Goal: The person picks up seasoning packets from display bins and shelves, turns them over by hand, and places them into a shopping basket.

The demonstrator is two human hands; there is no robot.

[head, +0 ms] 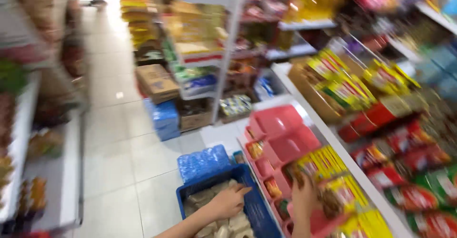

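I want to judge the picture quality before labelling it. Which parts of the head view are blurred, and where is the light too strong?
Head view: motion blur smears nearly everything; the shelves at the left edge and the packets at right are worst. The left hand in the blue crate and the right hand at the yellow packets stay recognisable, with soft edges. The floor at the far aisle end is overexposed.

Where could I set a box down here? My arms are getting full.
Bare floor tiles lie between the left shelving and the blue crate. It is crowded at the crate, where the left hand rests, and along the packed right shelf.
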